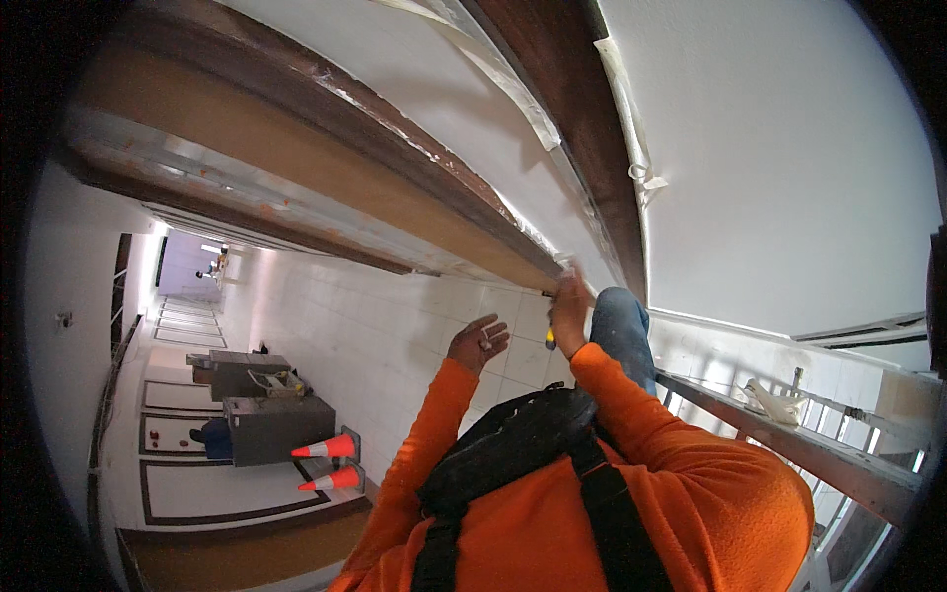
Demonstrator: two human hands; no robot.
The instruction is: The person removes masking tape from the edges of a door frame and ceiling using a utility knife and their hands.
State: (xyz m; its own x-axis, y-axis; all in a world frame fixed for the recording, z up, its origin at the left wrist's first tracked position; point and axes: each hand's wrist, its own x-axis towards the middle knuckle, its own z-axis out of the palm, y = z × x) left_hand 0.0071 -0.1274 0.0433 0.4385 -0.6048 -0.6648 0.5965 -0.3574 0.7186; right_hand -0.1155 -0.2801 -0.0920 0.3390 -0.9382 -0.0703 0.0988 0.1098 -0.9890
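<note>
My right hand (569,314) is closed around a tool with a yellow and black handle (550,335). Its working end is blurred and hidden at the edge of the dark brown wooden frame (464,197), where white residue runs along the joint with the white wall strip (444,99). Lower and to the left, my left hand (480,343) hangs in the air, fingers partly curled and apart. White smears or a small white bit show on its fingers; it grips nothing that I can make out.
Peeling masking tape (631,128) edges a second brown trim (582,118). A metal scaffold rail (789,434) with a crumpled whitish cloth or paper (774,403) stands at right. Below left are two orange cones (330,446) and grey cabinets (281,429) on a tiled floor (385,326).
</note>
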